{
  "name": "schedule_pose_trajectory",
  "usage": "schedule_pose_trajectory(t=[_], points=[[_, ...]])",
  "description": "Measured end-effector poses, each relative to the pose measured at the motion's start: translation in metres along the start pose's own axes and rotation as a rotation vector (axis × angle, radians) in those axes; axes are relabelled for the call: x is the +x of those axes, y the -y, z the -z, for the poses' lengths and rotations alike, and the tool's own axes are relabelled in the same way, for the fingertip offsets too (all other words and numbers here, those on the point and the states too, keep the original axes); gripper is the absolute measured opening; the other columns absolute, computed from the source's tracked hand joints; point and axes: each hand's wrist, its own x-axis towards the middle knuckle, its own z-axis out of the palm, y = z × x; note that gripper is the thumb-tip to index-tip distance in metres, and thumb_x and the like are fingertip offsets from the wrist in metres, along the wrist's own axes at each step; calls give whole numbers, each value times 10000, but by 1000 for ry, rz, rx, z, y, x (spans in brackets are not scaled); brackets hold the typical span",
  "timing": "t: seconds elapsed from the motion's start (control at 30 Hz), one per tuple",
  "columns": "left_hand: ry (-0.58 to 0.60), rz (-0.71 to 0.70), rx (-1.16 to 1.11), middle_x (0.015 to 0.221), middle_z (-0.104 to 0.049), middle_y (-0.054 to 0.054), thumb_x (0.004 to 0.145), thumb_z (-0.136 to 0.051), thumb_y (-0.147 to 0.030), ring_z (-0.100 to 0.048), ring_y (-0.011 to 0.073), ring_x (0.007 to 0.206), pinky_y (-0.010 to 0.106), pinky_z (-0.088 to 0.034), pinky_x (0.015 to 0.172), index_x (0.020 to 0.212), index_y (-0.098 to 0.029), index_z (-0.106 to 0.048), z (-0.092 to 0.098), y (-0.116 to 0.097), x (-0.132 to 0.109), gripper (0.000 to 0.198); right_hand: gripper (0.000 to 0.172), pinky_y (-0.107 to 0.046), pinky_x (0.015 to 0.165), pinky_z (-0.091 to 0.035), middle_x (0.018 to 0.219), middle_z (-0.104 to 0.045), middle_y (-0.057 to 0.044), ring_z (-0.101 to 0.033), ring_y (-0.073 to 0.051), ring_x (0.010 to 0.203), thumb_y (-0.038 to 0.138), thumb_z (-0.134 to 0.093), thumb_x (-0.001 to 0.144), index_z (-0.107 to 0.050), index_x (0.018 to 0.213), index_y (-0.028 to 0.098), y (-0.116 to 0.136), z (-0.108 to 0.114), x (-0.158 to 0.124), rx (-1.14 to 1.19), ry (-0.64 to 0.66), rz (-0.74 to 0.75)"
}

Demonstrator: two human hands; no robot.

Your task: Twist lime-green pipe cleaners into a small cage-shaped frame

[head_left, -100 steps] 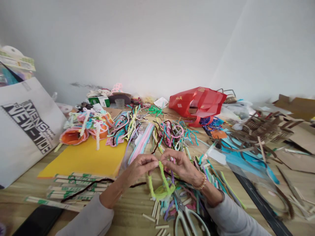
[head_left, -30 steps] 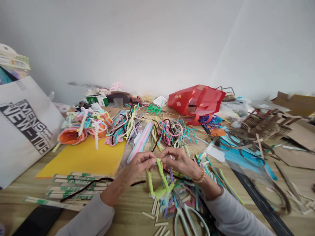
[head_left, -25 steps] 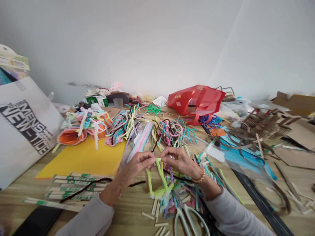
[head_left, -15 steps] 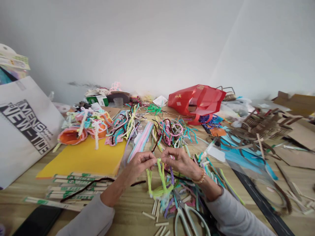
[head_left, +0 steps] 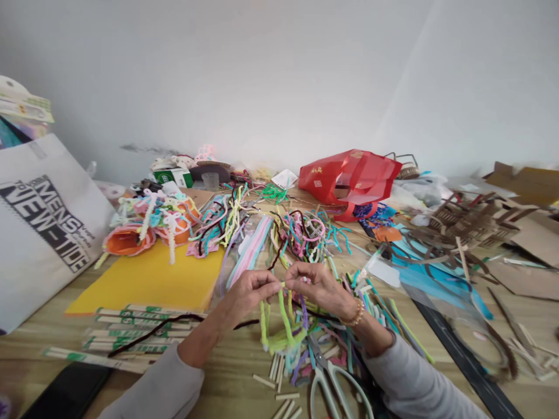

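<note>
Hanging a little straighter than half a second ago: lime-green fuzzy pipe cleaner (head_left: 283,326), pinched at its top between left hand (head_left: 247,294) and right hand (head_left: 318,285). Both closed on it, fingertips almost meeting. Lower loop dangling over heap of mixed coloured pipe cleaners (head_left: 332,334), near pale-green-handled scissors (head_left: 326,378) on wooden table (head_left: 227,384).

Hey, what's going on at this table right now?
A person pinches the top of a lime-green pipe cleaner between the left hand and the right hand, its loop hanging down towards the wooden table. Around them lie loose pipe cleaners in many colours, and scissors rest nearer the person.
</note>
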Motion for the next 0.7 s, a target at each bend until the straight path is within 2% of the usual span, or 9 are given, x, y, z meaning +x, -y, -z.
schedule_pose_trajectory(t=[0.2, 0.33, 0.4, 0.47, 0.57, 0.67, 0.7], points=[[1, -31, 51, 581, -492, -31, 796, -568, -369, -426, 100, 560, 218, -325, 558, 659, -137, -583, -1, 6, 1, 270, 305, -189, 474, -326, 641, -513, 19, -406, -71, 520, 426, -583, 835, -572, 756, 132, -1, -2, 1, 14, 0, 2], [-58, -26, 34, 592, -520, -27, 807, -571, -394, -468, 119, 591, 227, -356, 584, 683, -141, -610, -5, 6, 1, 284, 297, -196, 509, -344, 661, -521, 15, -445, -86, 569, 430, -580, 840, -572, 775, 140, -3, -1, 2, 60, -13, 33], [-119, -23, -43, 675, -597, -3, 823, -550, -425, -538, 158, 696, 244, -405, 648, 770, -148, -650, -6, 4, 1, 299, 297, -201, 533, -358, 673, -523, 15, -455, -91, 588, 436, -587, 834, -567, 780, 145, -3, 1, 3, 119, -19, 47], [-194, -34, -119, 864, -668, 34, 847, -515, -447, -575, 209, 897, 276, -431, 782, 912, -161, -675, -6, 3, 1, 335, 298, -202, 543, -362, 680, -523, 15, -456, -93, 599, 441, -602, 823, -561, 779, 148, -3, 4, 4, 173, -38, 43], [-288, -46, -158, 1125, -644, 57, 865, -499, -443, -520, 228, 1118, 297, -379, 943, 1087, -190, -643, -4, 5, 1, 366, 298, -197, 528, -355, 693, -516, 15, -460, -93, 597, 447, -615, 808, -554, 799, 155, -7, 9, 6, 249, -84, 8], [-306, -5, -128, 1130, -632, 52, 825, -571, -418, -534, 215, 1090, 290, -397, 919, 1077, -192, -623, -1, 15, 4, 342, 281, -205, 544, -375, 720, -518, 14, -461, -95, 599, 439, -624, 799, -556, 808, 167, -14, 12, 7, 289, -151, 6], [-321, 18, -112, 1024, -654, 49, 795, -604, -414, -570, 208, 990, 290, -424, 864, 1006, -174, -629, 0, 19, 5, 321, 273, -209, 550, -384, 722, -516, 14, -459, -97, 597, 435, -623, 799, -559, 809, 171, -16, 12, 7, 292, -174, 13]])
